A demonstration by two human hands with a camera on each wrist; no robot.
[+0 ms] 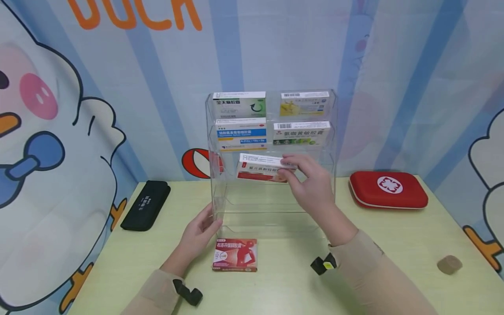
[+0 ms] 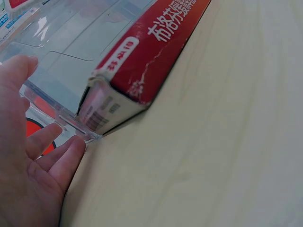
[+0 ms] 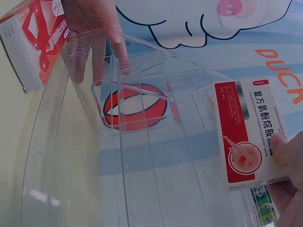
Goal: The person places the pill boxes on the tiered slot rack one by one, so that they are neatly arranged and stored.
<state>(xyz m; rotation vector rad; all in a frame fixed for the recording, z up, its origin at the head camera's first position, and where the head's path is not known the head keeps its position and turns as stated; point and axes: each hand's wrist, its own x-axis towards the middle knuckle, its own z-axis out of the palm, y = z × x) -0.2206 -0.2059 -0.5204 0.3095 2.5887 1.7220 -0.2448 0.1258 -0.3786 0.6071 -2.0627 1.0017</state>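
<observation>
My right hand (image 1: 313, 181) pinches a white and red medicine box (image 1: 260, 168) by its right end, thumb in front, before the third tier of a clear acrylic rack (image 1: 271, 218). The right wrist view shows that medicine box (image 3: 248, 132) with a round red picture on its front. At the rack's lower left side my left hand (image 1: 198, 234) rests against the clear wall, fingers around its edge, as the left wrist view also shows the hand (image 2: 38, 156). A red medicine box (image 1: 235, 255) lies on the table just in front of the rack.
The upper two tiers hold a green-white box (image 1: 239, 107), a blue-striped box (image 1: 241, 138), a yellow-white box (image 1: 304, 107) and a grey-green box (image 1: 301, 135). A black case (image 1: 145, 205) lies left, a red zip case (image 1: 387, 190) right, a small brown block (image 1: 449, 264) near the right edge.
</observation>
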